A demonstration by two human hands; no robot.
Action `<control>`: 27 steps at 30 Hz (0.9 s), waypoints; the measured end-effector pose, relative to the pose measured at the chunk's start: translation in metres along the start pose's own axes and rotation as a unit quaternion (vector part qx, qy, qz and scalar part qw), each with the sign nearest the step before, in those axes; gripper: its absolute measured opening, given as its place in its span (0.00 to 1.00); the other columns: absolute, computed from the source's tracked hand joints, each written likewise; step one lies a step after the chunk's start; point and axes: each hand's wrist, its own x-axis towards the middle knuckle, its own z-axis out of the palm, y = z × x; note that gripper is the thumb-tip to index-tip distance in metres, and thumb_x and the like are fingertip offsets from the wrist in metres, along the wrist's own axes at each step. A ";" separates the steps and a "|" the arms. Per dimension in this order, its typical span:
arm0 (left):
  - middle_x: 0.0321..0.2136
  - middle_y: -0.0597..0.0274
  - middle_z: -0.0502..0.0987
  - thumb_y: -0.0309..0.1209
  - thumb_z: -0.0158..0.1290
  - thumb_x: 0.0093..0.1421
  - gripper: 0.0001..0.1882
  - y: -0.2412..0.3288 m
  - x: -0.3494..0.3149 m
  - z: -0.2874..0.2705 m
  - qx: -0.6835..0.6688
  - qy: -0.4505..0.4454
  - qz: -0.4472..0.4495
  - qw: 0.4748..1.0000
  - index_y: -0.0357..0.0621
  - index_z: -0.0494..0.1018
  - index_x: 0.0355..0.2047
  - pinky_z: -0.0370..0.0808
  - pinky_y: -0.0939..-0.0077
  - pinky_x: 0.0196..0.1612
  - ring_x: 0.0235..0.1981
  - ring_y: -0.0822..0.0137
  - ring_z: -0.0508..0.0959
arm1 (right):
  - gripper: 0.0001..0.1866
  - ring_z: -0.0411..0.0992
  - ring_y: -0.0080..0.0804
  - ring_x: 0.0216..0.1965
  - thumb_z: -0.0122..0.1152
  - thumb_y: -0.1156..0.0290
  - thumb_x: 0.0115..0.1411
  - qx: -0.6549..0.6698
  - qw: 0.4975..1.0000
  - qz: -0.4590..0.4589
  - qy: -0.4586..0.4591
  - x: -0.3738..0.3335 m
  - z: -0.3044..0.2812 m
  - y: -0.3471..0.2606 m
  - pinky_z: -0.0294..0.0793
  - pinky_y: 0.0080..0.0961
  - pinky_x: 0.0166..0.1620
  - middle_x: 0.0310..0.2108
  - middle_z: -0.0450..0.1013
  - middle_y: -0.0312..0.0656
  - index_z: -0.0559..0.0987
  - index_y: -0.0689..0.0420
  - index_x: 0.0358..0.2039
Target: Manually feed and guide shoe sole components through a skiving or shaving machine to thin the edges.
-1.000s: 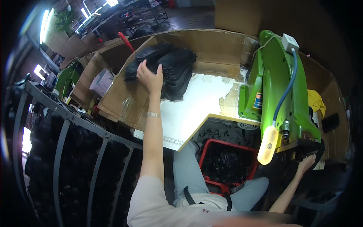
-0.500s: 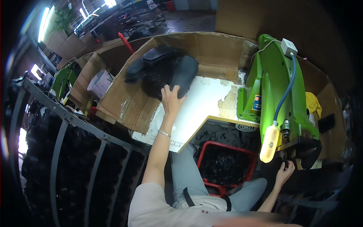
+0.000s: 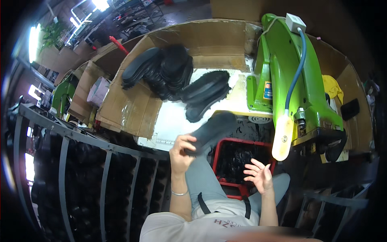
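My left hand [image 3: 182,155] grips one end of a black shoe sole [image 3: 217,127], which it holds over my lap at the front edge of the table. The sole slants up and to the right, a little blurred. Fingers spread, my right hand [image 3: 260,176] hangs over the right side of a red crate [image 3: 216,163], touching nothing. More black soles [image 3: 161,72] are piled at the table's back left. A few others [image 3: 207,94] lie tilted on the white tabletop [image 3: 167,117], just beyond the held one.
A green machine [image 3: 296,76] stands at the right, with a lit lamp [image 3: 283,139] on a blue flexible neck. Cardboard walls [image 3: 217,36] border the table. Dark scraps fill the red crate. A grey metal railing [image 3: 102,145] runs along the left; a yellow cloth [image 3: 332,86] lies behind the machine.
My left hand has drawn a sole off the pile toward me. Several soles have shifted on the table. My right hand has come left from beneath the machine's head and opened.
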 end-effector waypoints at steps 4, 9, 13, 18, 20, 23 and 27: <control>0.32 0.53 0.76 0.13 0.57 0.35 0.13 0.023 -0.008 0.037 -0.127 -0.197 0.009 0.972 0.42 0.68 0.19 0.68 0.61 0.49 0.45 0.51 0.73 | 0.38 0.71 0.52 0.46 0.41 0.44 0.62 0.169 0.982 0.027 -0.074 -0.002 -0.002 -0.008 0.76 0.47 0.40 0.45 0.69 0.56 0.55 0.64 0.60; 0.61 0.45 0.54 0.34 0.58 0.35 0.39 0.006 -0.033 0.119 -0.494 -0.162 -0.234 0.822 0.38 0.60 0.51 0.55 0.61 0.61 0.59 0.52 0.59 | 0.25 0.74 0.27 0.32 0.51 0.85 0.53 0.068 0.976 -0.078 0.191 -0.033 -0.023 -0.005 0.77 0.24 0.33 0.36 0.73 0.40 0.65 0.59 0.53; 0.57 0.55 0.58 0.16 0.50 0.54 0.35 0.017 -0.065 0.175 -0.374 -0.143 -0.258 0.879 0.36 0.49 0.60 0.57 0.72 0.60 0.58 0.68 0.60 | 0.28 0.73 0.33 0.39 0.51 0.86 0.50 0.071 0.960 -0.116 0.246 -0.067 -0.010 0.013 0.78 0.27 0.34 0.43 0.71 0.44 0.64 0.58 0.53; 0.34 0.60 0.77 0.20 0.54 0.55 0.12 0.020 -0.072 0.197 -0.306 -0.235 -0.336 0.859 0.31 0.72 0.41 0.73 0.79 0.41 0.35 0.74 0.75 | 0.28 0.68 0.40 0.48 0.54 0.86 0.42 0.207 0.950 -0.082 0.219 -0.114 -0.031 0.036 0.70 0.42 0.49 0.45 0.70 0.44 0.70 0.59 0.48; 0.34 0.61 0.77 0.22 0.56 0.55 0.11 0.035 -0.058 0.207 -0.302 -0.256 -0.305 0.866 0.32 0.74 0.39 0.72 0.81 0.41 0.35 0.75 0.75 | 0.30 0.67 0.38 0.49 0.55 0.87 0.42 0.075 0.968 -0.102 0.217 -0.120 -0.027 0.039 0.68 0.36 0.52 0.46 0.69 0.43 0.69 0.59 0.50; 0.23 0.70 0.74 0.24 0.57 0.55 0.05 0.029 -0.042 0.217 -0.133 -0.262 -0.251 0.922 0.35 0.75 0.30 0.67 0.87 0.27 0.24 0.82 0.68 | 0.35 0.66 0.32 0.51 0.60 0.87 0.40 0.017 0.982 -0.070 0.176 -0.116 -0.027 0.051 0.65 0.29 0.53 0.48 0.68 0.41 0.67 0.60 0.53; 0.21 0.70 0.74 0.21 0.56 0.54 0.03 0.029 -0.033 0.218 -0.142 -0.210 -0.188 0.949 0.35 0.75 0.29 0.65 0.88 0.25 0.21 0.82 0.68 | 0.38 0.65 0.28 0.50 0.65 0.87 0.39 -0.075 0.978 -0.083 0.174 -0.112 -0.009 0.032 0.64 0.25 0.53 0.48 0.68 0.39 0.66 0.61 0.54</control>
